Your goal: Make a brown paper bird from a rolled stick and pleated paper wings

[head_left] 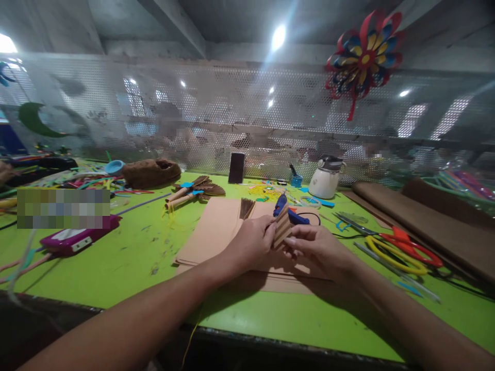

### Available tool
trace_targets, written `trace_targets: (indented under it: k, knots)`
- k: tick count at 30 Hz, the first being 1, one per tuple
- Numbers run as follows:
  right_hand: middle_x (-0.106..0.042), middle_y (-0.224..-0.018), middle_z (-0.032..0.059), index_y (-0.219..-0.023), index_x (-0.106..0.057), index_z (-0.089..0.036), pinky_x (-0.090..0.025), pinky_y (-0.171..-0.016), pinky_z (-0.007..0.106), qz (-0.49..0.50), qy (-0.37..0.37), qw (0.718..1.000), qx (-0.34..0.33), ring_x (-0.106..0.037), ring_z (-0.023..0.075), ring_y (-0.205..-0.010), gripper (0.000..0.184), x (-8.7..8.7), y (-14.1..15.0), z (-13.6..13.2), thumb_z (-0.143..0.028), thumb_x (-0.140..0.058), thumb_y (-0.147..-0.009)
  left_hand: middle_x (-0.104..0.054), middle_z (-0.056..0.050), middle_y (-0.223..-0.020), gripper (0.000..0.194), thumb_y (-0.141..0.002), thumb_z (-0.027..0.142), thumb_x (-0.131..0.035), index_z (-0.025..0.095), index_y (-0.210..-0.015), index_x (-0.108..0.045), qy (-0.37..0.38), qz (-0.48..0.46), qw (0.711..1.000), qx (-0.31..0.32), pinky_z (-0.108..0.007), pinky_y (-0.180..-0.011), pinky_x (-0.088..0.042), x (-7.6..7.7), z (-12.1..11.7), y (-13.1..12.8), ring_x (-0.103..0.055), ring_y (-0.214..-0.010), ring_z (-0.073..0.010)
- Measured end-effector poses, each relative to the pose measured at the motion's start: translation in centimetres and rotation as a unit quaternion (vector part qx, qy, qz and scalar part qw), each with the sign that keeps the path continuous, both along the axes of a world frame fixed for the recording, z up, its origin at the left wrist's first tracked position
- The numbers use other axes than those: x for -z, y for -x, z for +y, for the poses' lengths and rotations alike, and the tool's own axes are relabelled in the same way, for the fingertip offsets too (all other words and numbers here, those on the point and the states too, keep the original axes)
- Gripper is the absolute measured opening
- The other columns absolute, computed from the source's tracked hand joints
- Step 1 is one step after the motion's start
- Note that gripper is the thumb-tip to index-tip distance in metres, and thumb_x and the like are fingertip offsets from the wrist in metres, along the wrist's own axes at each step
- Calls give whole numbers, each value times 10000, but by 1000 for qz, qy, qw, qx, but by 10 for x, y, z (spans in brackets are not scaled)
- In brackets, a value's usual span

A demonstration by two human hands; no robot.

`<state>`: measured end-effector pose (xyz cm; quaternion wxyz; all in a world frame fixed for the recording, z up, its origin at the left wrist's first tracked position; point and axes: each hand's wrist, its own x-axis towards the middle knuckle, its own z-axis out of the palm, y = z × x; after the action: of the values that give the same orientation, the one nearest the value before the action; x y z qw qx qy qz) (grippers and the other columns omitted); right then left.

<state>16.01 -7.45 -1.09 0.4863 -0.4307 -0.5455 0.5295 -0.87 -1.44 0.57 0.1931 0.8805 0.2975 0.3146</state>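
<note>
Both hands meet over a stack of tan paper sheets on the green table. In my left hand, thumb and fingers pinch a small brown striped piece of paper, which looks folded or pleated. My right hand has its fingertips closed on the lower right edge of the same piece. Just behind the piece lies a blue glue gun, partly hidden by it. A fringed brown strip sticks up beyond my left hand, its lower end hidden.
To the right lie orange-handled scissors, a yellow ring and brown rolled material. Behind stand a white jug and a phone. At left are brown leaf-like pieces and a purple device. Another person's hand shows far left.
</note>
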Motion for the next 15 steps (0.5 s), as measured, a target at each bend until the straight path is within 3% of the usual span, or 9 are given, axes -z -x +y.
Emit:
trace_targets:
  k: [15]
  knots:
    - [-616,-672,24,-785,-680,-131,-375,-584,248,8,-5,1000,-7,-514,107,-606,169,-3,3,-2,-259,-724,-683,-646,-45,-763,283,-885,267,-358,146,-904,-613,4,-10,1000,-2,-237,-601,-407,2,1,1,-562,-664,-136]
